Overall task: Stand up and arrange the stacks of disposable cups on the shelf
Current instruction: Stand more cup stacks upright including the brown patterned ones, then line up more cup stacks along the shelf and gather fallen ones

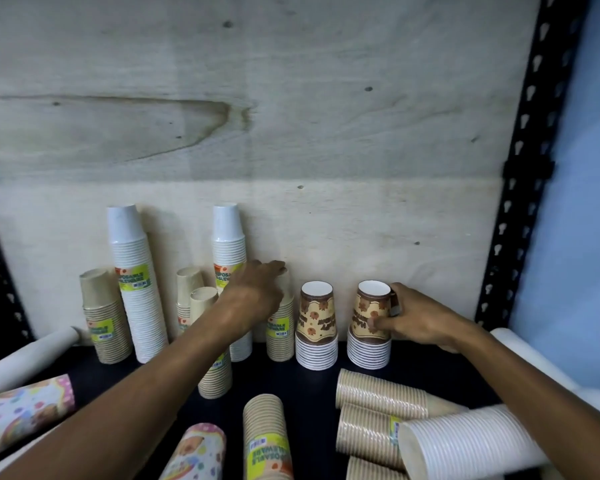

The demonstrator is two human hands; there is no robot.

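Kraft-brown, white and printed stacks of disposable cups upright along a plywood back panel (361, 168) on a dark shelf (309, 382). Left hand (257, 292) reaching back, resting on top of a short kraft stack (280, 337); grip hidden, cannot tell. Right hand (406, 320) clasping a brown patterned stack (369, 327), just beside its twin (316, 327); nearer, kraft stacks (378, 396) and a white stack (471, 441) lying on their sides.

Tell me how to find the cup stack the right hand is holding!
Look along the pale wooden back wall of the shelf to the row of upright stacks. The right hand grips the last stack on the right. It is brown and cream with pictures, like its left neighbour, but nothing stands beyond it.
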